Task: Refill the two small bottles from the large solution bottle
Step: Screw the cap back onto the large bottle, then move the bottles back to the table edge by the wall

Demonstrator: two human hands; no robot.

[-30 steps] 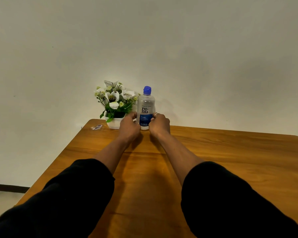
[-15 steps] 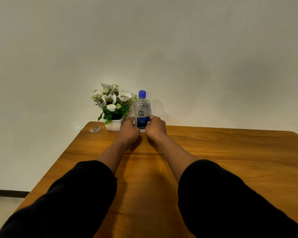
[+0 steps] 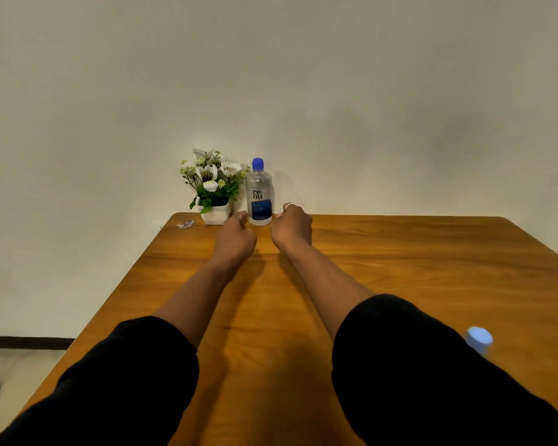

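Although both hands are at the far edge of the bench [image 3: 400, 252], we judge the refill barely begun. Our left hand [image 3: 236, 235] rests loosely curled at seven o'clock of the large solution bottle [image 3: 259, 194], thumb right at its base. Whether it touches, we cannot tell. Our right hand [image 3: 292, 226], with a ring [image 3: 288, 206] on one finger, sits at five o'clock of the bottle, also loosely curled, with a sliver of gap to the bottle. Neither hand grips anything. The bottle stands upright between them at twelve o'clock, its blue cap [image 3: 257, 163] on, so nothing can be poured yet. At ten o'clock of the left hand, a white pot of artificial flowers [image 3: 214, 201] stands just beside the bottle, and further toward nine o'clock lies a small wrapper [image 3: 185, 224]. Far back at four o'clock, the pale blue top of a small bottle [image 3: 479, 341] peeks from behind our right sleeve [image 3: 416, 365]. The second small bottle is not in view. Left to do, by our reckoning: open the bottles, fill both small ones, and close them.
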